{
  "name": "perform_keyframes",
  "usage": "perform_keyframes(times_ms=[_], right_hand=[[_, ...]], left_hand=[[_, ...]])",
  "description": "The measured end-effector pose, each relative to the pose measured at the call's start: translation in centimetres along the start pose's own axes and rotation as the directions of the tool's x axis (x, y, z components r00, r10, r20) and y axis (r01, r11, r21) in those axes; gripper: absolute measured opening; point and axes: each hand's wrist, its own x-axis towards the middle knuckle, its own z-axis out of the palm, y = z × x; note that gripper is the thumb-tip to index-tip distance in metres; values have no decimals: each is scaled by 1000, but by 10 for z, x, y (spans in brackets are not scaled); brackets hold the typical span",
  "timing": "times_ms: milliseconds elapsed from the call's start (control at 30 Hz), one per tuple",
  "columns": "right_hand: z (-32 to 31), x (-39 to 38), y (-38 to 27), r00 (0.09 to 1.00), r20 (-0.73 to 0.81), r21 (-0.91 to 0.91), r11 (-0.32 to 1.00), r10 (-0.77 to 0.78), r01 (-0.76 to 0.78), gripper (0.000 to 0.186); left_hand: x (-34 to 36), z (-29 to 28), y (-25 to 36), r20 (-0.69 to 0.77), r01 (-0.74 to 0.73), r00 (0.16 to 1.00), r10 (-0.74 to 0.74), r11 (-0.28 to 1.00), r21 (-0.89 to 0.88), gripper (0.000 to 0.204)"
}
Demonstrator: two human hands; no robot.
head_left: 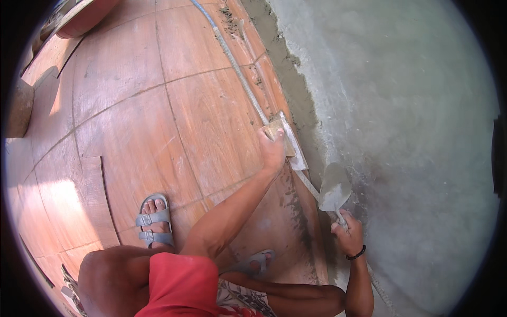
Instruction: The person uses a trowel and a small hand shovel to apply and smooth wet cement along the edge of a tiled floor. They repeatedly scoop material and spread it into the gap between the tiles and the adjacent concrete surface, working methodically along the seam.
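Note:
My left hand is closed on a small flat wooden block. A white-smeared strip runs along the block's right side; whether the two are one piece I cannot tell. They are at the raised tiled edge, beside a band of wet grey mortar. Lower right, my right hand grips the handle of a trowel. Its rounded grey blade points away from me, above the border between mortar and grey floor. A pale braided hose passes by the block and near the trowel.
Wood-look tiles cover the left side, smooth grey concrete the right. My sandalled foot rests on the tiles near a loose plank-like strip. A reddish basin and a round container stand at the far left.

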Motion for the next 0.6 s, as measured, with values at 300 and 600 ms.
perform_keyframes(times_ms=[300, 600], right_hand=[[20, -74, -4, 887, -1, 358, 829, 462, -431, 31], [46, -106, -42, 840, 92, 450, 730, 535, -515, 34]], left_hand=[[-65, 9, 11, 201, 24, 977, -69, 976, 219, 46], [-72, 42, -28, 186, 36, 978, -92, 958, 283, 51]])
